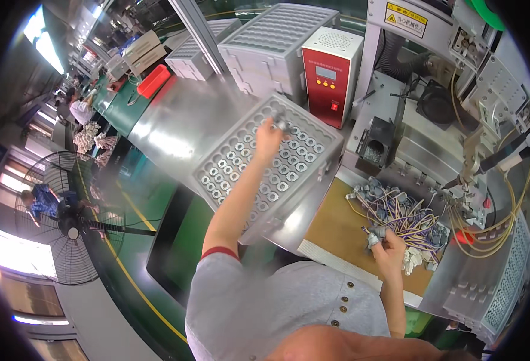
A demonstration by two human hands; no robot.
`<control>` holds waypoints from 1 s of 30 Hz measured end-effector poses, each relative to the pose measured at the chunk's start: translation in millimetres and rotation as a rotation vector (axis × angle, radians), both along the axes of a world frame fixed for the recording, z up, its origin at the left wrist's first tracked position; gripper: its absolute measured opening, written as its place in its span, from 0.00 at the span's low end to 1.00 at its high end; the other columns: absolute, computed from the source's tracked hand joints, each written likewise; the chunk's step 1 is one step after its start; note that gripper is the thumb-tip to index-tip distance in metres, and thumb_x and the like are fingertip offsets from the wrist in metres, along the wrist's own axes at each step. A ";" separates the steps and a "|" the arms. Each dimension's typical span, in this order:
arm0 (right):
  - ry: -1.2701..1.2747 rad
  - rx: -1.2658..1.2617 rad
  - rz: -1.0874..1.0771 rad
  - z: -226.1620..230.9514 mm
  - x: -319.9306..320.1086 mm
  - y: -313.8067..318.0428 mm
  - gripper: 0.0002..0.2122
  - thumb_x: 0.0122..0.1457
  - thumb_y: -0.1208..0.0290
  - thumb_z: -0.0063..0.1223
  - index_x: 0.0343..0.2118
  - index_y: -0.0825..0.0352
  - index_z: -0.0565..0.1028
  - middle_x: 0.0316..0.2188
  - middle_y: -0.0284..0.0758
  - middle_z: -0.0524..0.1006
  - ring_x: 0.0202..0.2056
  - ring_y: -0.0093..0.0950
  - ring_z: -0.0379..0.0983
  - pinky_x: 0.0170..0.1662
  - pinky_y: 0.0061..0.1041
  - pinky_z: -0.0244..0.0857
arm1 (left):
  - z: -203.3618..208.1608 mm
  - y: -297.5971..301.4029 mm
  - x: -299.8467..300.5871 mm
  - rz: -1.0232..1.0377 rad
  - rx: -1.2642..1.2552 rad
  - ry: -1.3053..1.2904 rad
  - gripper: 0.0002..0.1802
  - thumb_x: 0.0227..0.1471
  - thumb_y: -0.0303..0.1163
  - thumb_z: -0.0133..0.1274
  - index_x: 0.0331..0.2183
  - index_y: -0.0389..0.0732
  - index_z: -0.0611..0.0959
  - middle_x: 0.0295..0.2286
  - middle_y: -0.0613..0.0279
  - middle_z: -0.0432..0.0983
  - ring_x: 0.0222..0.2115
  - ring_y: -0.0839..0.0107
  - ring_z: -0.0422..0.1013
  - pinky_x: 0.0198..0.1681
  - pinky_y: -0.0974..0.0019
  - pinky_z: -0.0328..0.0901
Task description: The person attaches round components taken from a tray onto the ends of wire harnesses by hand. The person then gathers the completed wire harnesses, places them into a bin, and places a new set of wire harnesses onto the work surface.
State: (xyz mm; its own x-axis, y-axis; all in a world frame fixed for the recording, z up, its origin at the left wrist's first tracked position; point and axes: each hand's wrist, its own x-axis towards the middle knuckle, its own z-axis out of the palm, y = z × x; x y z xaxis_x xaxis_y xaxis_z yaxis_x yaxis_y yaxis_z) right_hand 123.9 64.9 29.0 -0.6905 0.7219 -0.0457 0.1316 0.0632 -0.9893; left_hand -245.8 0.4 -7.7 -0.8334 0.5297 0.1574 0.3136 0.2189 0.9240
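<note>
My left hand is over the far half of a grey plastic tray, its fingers closed on a blurred small grey metal part. Round metal parts with central holes sit in rows in the tray's pockets, several pockets along the far side holding none. On the right, my right hand grips a small grey cylindrical part above a brown work mat. Beside that hand lies a tangled heap of purple, yellow and white wires with grey parts among them. White connectors lie at its near end.
Behind the tray stand stacked grey trays and a red-and-white control box. A machine with a soldering-iron-like tip and yellow cables fills the right. A red bin sits far left; a caged fan stands beyond the bench.
</note>
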 end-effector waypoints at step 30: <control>0.019 0.367 -0.052 0.4 16.2 1.0 0.03 0.40 0.80 0.49 0.20 0.69 0.68 0.11 0.25 0.62 0.15 0.11 0.54 0.16 0.14 0.50 | 24.8 -21.7 243.0 -0.853 0.323 -0.581 0.16 0.44 0.18 0.49 0.39 0.30 0.73 0.32 0.63 0.72 0.28 0.79 0.68 0.30 0.76 0.64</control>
State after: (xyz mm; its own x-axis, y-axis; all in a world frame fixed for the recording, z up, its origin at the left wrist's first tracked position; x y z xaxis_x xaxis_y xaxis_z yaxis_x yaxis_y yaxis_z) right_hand 140.2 65.9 29.4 -0.6507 0.7219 0.2355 0.1254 0.4080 -0.9043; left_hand -2.7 -21.4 17.2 -0.2018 0.9749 0.0938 -0.2573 -0.1452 0.9554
